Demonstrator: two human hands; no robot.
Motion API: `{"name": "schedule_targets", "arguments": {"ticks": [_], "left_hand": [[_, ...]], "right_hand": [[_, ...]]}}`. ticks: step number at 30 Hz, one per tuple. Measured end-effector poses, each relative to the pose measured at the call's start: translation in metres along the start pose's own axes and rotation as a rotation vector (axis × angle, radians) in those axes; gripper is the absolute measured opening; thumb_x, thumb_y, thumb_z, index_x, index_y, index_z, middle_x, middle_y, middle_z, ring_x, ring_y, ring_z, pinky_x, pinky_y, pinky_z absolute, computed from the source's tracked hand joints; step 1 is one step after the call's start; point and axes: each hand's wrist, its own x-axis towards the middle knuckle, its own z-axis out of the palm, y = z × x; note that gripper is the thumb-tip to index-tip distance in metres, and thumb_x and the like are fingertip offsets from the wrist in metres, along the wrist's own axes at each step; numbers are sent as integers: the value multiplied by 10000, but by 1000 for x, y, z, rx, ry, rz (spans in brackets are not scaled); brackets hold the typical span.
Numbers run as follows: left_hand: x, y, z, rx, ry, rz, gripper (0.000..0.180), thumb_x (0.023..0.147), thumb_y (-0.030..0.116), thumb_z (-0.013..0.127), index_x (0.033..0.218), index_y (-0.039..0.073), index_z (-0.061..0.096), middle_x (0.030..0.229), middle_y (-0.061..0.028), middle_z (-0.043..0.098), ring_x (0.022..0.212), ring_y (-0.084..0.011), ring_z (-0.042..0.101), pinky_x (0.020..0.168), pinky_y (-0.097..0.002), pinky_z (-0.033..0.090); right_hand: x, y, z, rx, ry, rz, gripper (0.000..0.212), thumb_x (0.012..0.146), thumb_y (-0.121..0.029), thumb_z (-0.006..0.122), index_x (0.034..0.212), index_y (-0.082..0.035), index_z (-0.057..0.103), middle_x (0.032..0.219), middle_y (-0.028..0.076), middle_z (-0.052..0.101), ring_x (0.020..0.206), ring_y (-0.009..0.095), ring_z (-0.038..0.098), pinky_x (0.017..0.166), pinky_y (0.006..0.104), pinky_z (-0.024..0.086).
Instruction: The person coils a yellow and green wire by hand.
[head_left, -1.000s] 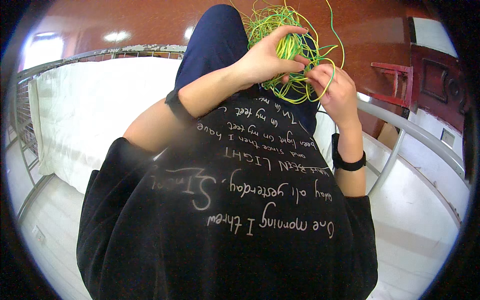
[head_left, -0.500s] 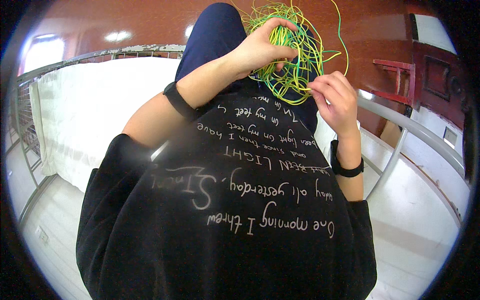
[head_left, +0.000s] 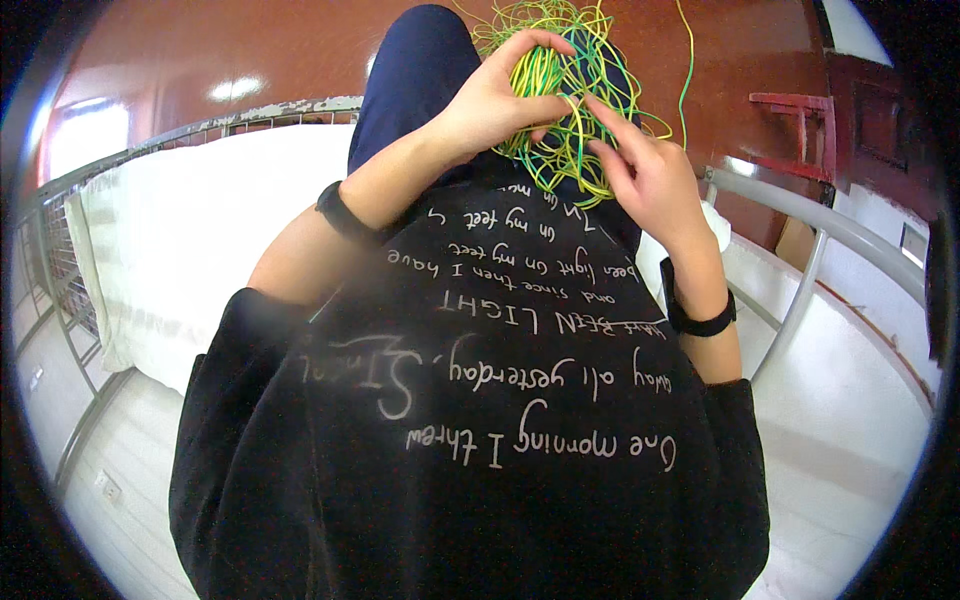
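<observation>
A loose tangle of yellow-green wire (head_left: 540,75) lies over my lap, at the top of the view. My left hand (head_left: 490,105) is closed round a gathered bunch of it, with the thumb on the near side and the index finger over the far side. From the right, my right hand (head_left: 655,185) reaches in against the strands. Its index finger is stretched out to the tip of my left thumb, and its thumb stands apart, lower down. Some fingertips are hidden among the wire loops.
One long strand trails off to the upper right over the reddish-brown floor (head_left: 730,60). A white-covered bed (head_left: 220,200) with a metal frame is at the left. At the right are a grey metal rail (head_left: 790,205) and a red wooden stool (head_left: 795,135).
My right hand has moved up and left, from the tangle's lower right edge in to the bunch by my left thumb. Its pinch has opened. My left hand keeps its hold.
</observation>
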Motion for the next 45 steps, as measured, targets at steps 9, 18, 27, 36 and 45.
{"name": "schedule_targets", "arguments": {"ticks": [9,18,27,36,45], "left_hand": [[-3,5,1,91,32,19,466,818,36,666,1216,102,434,791,-18,554,595,-75,530,488,-212,426],[3,4,-3,-147,195,-86,397,816,19,648,1149,96,446,733,-30,559,575,-104,543,487,-239,458],[12,5,-8,-105,147,-173,443,800,39,652,1186,91,440,674,-25,543,550,-100,531,496,-267,467],[-2,23,-18,389,171,3,606,786,88,711,1313,87,411,814,-52,643,550,-73,508,496,-203,415],[-33,36,-34,125,43,-293,499,831,105,664,1248,47,396,776,-105,662,481,-84,501,453,-213,392]], "right_hand": [[16,-4,7,-223,-137,73,196,837,-292,620,808,-100,603,584,137,589,557,339,602,509,428,474],[7,-3,21,-193,86,-135,280,831,-265,633,686,-72,491,559,93,534,530,275,567,473,378,433],[4,-9,23,-158,53,-184,190,785,-159,686,696,-67,547,576,75,536,530,240,542,479,342,412],[9,-7,25,-144,156,64,239,824,-271,647,700,-86,558,527,93,560,479,274,577,434,376,426],[10,-8,28,-69,183,177,206,801,-220,688,721,-62,581,490,63,522,408,201,513,413,309,370]]}}
